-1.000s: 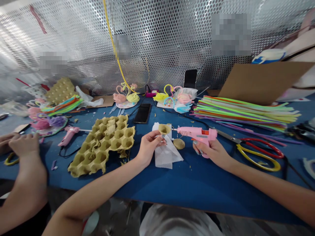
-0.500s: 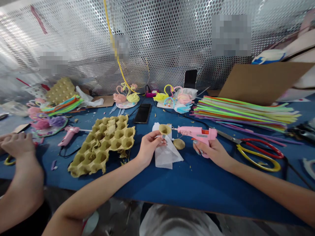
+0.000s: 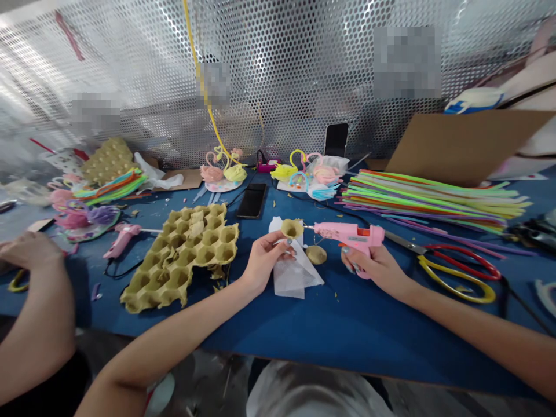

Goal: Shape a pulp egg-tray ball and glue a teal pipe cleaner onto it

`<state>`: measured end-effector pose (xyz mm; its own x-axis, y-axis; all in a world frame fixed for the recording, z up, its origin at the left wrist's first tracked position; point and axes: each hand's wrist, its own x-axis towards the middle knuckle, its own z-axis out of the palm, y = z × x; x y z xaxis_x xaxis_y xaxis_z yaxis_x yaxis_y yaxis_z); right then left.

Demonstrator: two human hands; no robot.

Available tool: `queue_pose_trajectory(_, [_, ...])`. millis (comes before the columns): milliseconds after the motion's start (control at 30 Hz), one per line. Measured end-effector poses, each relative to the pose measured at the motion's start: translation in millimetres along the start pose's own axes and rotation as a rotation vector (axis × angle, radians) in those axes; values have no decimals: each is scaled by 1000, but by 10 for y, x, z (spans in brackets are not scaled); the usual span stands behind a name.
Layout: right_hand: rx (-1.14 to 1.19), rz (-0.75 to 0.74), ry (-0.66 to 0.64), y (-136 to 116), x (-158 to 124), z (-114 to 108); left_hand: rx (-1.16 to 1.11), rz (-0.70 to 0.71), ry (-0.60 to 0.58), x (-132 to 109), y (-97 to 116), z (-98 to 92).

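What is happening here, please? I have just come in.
A person holds a small egg-carton cup in the left hand and a pink glue gun in the right hand, its nozzle close to the cup. A torn egg carton lies on the blue table nearby, and a co-worker's hand rests at the left.

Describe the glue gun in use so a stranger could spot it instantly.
On the blue work table, find the central white tissue sheet. Right of it, a pink plastic glue gun sits gripped in the right hand, unlike the similar gun lying further left.
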<state>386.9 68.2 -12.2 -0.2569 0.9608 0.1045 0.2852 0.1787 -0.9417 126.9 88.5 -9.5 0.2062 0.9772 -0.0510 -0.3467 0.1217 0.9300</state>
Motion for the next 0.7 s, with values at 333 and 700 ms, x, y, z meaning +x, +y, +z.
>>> queue_pose_trajectory(333, [11, -4, -11, 72, 16, -6, -13, 36, -7, 8, -34, -27])
queue_pose_trajectory(700, [17, -7, 9, 65, 9, 7, 22, 43, -40, 0, 11, -16])
